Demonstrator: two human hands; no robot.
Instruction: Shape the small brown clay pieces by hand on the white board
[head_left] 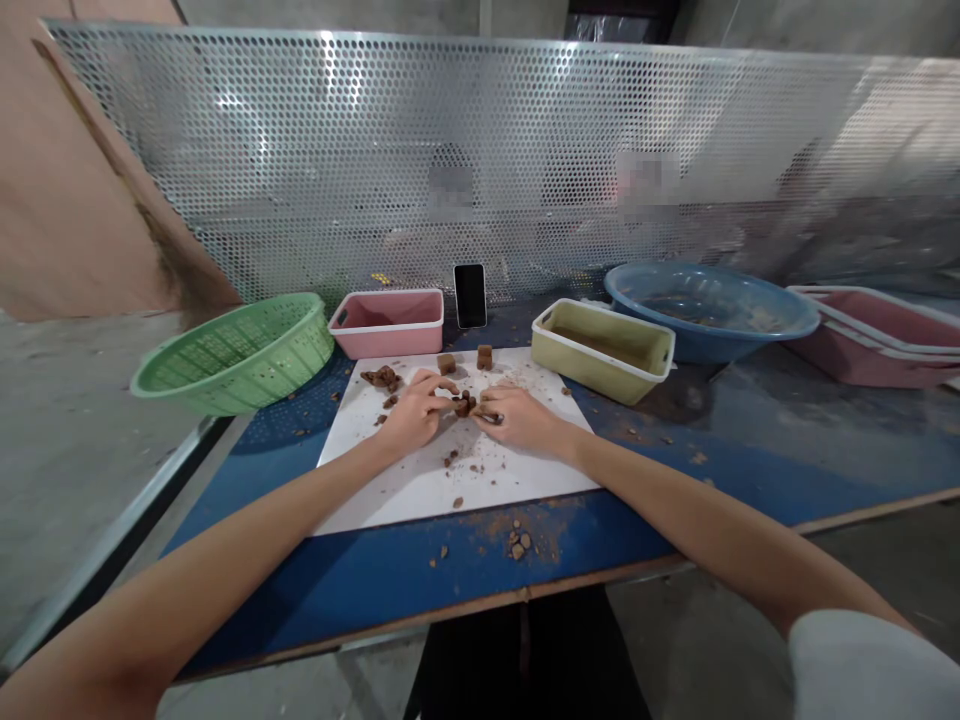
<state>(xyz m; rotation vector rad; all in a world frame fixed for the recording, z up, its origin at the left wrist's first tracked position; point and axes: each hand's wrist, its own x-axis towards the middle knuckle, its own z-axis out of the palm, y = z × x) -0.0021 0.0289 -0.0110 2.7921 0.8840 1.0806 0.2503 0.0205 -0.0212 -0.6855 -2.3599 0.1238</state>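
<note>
Over a white sheet (pixel 420 490), my two hands meet at a small dark-brown clay-like lump (pixel 463 404). My left hand (pixel 415 410) pinches it from the left with thumb and fingertips. From the other side, the curled fingers of my right hand (pixel 517 415) press on it, partly hiding it. Two squarish brown blocks (pixel 484 357) stand behind the hands at the sheet's far edge. A larger irregular brown clump (pixel 381 378) lies to the left of my left hand. Crumbs and small bits are scattered around both hands.
A green basket (pixel 232 365), pink bin (pixel 390 335), phone (pixel 470 296), yellow-green bin (pixel 600 365), blue basin (pixel 720 340) and stacked pink bins (pixel 862 350) line the back. Behind rises a perforated metal panel (pixel 337 150). Brown pieces (pixel 519 541) lie near the blue table's (pixel 360 580) front edge.
</note>
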